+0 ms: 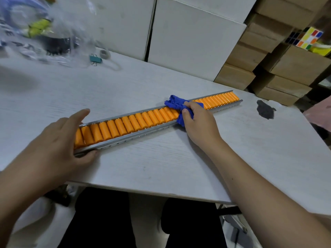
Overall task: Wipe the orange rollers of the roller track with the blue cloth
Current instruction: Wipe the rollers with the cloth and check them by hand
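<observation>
While bunched under the right hand (198, 120), the blue cloth (176, 103) presses the orange rollers (136, 120).

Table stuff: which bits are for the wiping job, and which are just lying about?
In use:
roller track
orange rollers
blue cloth, gripped by right hand
left hand steadying the track's end

Lying about:
binder clip
plastic bags
puzzle cube
cardboard boxes

The roller track (125, 138) — a metal rail of orange rollers (136, 122) — lies diagonally; the crumpled blue cloth (176, 103) sits on its rollers.
</observation>
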`<control>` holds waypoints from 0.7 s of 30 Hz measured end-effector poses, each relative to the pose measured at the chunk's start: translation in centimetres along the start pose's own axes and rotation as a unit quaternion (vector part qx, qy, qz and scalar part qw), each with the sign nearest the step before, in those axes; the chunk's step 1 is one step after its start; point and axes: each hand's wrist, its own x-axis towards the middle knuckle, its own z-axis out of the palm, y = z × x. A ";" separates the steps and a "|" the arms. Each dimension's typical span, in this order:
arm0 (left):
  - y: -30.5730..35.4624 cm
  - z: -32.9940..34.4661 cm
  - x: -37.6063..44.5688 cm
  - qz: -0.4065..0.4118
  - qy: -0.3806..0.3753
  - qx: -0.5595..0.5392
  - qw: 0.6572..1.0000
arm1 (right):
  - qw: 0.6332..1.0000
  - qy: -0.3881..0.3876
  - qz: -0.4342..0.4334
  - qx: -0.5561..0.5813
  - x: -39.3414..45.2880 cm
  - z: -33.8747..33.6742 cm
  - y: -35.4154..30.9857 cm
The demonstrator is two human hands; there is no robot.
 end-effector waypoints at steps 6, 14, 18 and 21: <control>-0.1 -0.1 -0.8 0.015 0.013 -0.028 0.999 | 0.999 -0.018 -0.035 0.007 -1.8 1.1 -3.4; -0.1 0.4 -0.9 -0.002 0.029 -0.104 0.994 | 0.995 -0.053 -0.082 0.031 -4.7 2.2 -8.1; -0.6 0.5 -1.6 0.021 0.043 -0.152 0.987 | 0.990 -0.066 -0.125 0.027 -5.7 3.0 -10.3; -0.9 0.6 -2.0 0.037 0.051 -0.169 0.984 | 0.984 -0.078 -0.155 0.040 -6.5 3.9 -11.6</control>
